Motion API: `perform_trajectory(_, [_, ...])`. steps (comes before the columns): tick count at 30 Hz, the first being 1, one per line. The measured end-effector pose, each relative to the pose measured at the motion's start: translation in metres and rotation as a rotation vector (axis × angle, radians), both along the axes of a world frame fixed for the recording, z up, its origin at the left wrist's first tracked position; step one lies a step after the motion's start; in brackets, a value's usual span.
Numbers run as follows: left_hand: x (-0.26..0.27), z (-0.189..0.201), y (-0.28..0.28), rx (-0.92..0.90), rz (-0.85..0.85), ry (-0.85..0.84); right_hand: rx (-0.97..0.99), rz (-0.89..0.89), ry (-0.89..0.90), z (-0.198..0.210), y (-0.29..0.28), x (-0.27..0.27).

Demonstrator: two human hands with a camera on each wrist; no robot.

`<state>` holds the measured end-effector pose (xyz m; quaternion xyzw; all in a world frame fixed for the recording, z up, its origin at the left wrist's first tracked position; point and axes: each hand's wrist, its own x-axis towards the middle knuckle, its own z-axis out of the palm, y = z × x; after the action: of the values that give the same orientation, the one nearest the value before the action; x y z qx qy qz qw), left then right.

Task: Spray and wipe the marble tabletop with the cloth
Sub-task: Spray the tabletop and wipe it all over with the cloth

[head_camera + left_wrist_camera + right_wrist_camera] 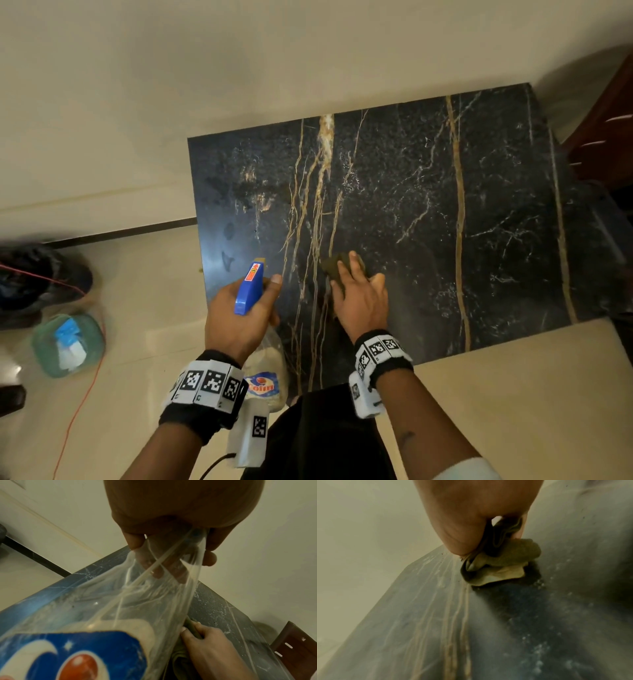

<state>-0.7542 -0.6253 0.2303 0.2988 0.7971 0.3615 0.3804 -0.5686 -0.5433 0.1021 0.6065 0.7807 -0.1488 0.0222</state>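
On the floor at far left we see a green container (68,344). Our left hand (239,308) grips the spray bottle (251,284) above the marble worktop's (428,205) left edge. Just right, our right hand (359,294) presses the olive cloth (334,265), bunched under its fingers, onto the near worktop.

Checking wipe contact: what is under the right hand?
Under the right hand lies a bunched olive cloth, pressed onto the marble tabletop. Its edges stick out past the fingers; the marble directly beneath the cloth is covered.
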Motion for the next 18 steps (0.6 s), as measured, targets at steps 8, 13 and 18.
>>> perform_trajectory(8, [0.009,0.004,-0.018,0.035,-0.024,0.01,-0.052,0.176,0.028,0.004,-0.021,0.002])
perform_trajectory(13, [0.008,0.0,-0.032,0.032,-0.009,0.017,-0.035,-0.142,0.031,0.004,-0.038,-0.013])
perform_trajectory(18, [0.013,-0.005,-0.045,-0.005,-0.042,0.022,-0.044,0.209,0.058,0.006,-0.053,0.003])
